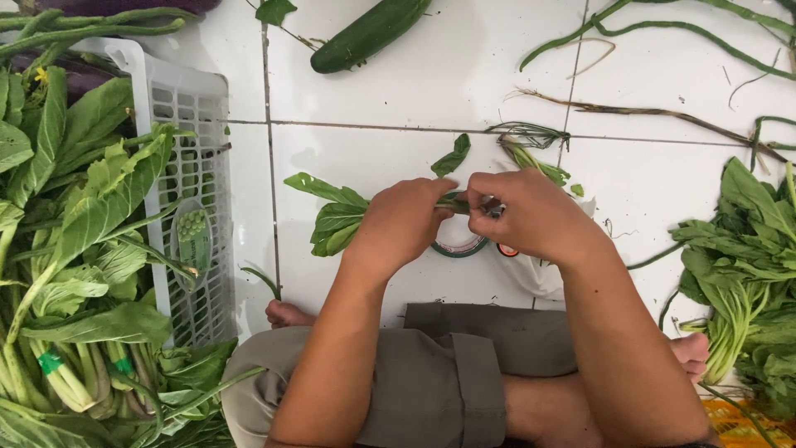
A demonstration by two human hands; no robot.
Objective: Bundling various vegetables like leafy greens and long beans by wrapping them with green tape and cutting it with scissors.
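2 hands, left hand (404, 222) and right hand (524, 214), grip leafy stems (336, 217); white basket (192, 104) holds greens (79, 232)

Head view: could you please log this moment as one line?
left hand: shut on leafy green stalk | right hand: pinches its stem end | below: green tape roll | floor: white tiles

Both hands (464, 220) around leafy bunch (332, 217)
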